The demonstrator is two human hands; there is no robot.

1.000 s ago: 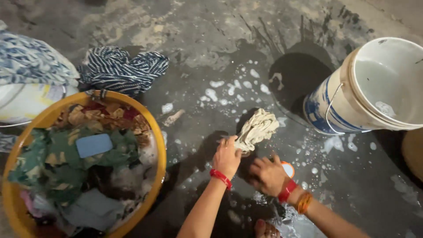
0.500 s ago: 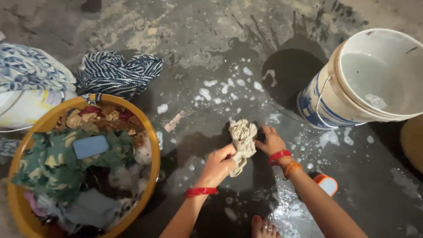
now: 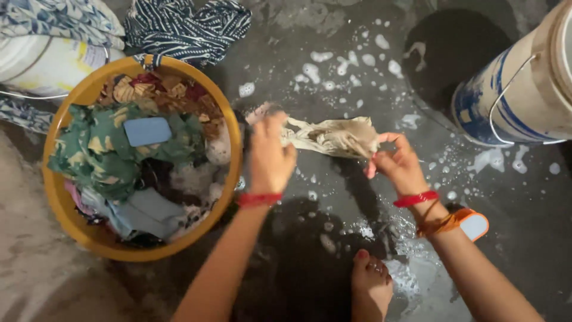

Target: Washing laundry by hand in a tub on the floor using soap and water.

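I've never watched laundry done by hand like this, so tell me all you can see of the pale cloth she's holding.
The pale cloth is a beige, wet-looking rag, twisted and crumpled into a short rope. It is stretched level between the left hand and the right hand, each gripping one end, above the wet, soap-flecked floor, beside the yellow tub.

- The wet cloth (image 3: 333, 136) is looking cream-beige, and it is twisted and wrinkled into a long bundle.
- It is hanging stretched almost horizontally just above the wet floor (image 3: 333, 53), not lying flat on it.
- Its left end is sitting inside the left hand (image 3: 269, 156), and its right end is being pinched by the fingers of the right hand (image 3: 398, 166).
- It is staying between the rim of the yellow tub (image 3: 233, 125) and the white-and-blue bucket (image 3: 512, 101), near the middle of the floor.
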